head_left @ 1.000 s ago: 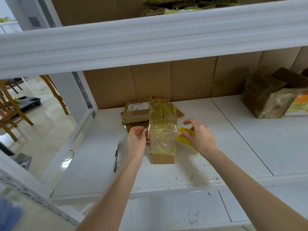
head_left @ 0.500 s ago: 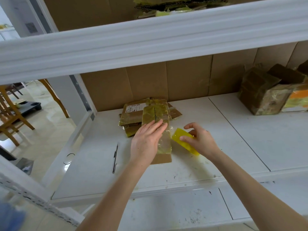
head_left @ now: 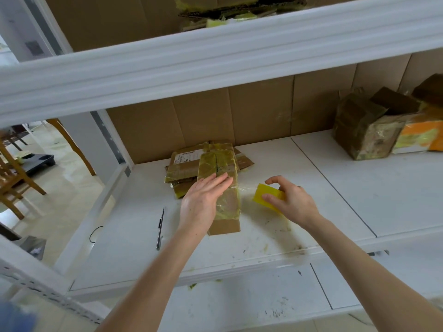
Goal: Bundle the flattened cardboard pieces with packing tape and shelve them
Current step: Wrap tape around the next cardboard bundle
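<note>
A slim pen (head_left: 160, 230) lies flat, front to back. To its left, wooden chairs (head_left: 10, 185) and a dark tray (head_left: 40, 161) stand on the pale floor (head_left: 60, 188); a thin black loop (head_left: 91, 236) lies nearer.

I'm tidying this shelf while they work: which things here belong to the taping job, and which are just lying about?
In use: cardboard bundle under the left hand; yellow tape roll in the right hand; flattened stack behind.
Lying about: pen; taped boxes at right; black loop.
</note>
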{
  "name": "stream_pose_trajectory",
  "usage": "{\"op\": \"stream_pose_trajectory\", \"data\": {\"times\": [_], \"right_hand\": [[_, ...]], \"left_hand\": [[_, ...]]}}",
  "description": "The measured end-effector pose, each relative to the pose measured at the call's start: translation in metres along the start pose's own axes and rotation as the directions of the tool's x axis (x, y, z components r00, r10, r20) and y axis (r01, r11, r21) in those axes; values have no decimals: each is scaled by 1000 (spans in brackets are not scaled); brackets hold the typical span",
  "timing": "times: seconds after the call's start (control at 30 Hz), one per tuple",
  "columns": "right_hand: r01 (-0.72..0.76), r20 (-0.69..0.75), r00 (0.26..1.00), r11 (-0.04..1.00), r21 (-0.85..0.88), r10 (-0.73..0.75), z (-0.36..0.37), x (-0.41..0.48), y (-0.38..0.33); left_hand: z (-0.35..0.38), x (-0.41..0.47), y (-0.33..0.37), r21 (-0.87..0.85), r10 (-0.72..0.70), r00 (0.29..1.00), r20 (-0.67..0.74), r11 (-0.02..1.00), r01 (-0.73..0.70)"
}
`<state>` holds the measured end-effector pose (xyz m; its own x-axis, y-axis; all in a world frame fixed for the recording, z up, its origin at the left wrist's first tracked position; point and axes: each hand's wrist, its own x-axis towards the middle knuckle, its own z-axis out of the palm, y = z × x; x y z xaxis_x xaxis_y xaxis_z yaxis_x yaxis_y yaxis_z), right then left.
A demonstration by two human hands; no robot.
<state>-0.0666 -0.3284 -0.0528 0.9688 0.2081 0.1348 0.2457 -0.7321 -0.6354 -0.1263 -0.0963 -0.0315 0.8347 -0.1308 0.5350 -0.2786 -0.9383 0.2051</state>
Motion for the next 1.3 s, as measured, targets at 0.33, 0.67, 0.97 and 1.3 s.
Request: {"op": "stream_pose_trajectory", "data": {"times": [0.33, 0.67, 0.97, 1.3], "right_hand": [[42, -33, 998, 996, -85, -45, -3, 0, -8], [25, -35, 999, 998, -63, -27, 0, 3, -13], [-1, -82, 997, 999, -44, -2, 3, 6, -14], [-75, -102, 992, 997, -33, 72, 3, 5, -21]], "left_hand": [[-13, -10, 3, -95, -140, 988, -70, 987, 133], [2, -78, -78, 310, -788, 609, 87, 603, 735], [-19, -74, -41, -166, -749, 642, -168, 663, 730], [-32, -41, 98, 56, -335, 937, 100, 942, 331]]}}
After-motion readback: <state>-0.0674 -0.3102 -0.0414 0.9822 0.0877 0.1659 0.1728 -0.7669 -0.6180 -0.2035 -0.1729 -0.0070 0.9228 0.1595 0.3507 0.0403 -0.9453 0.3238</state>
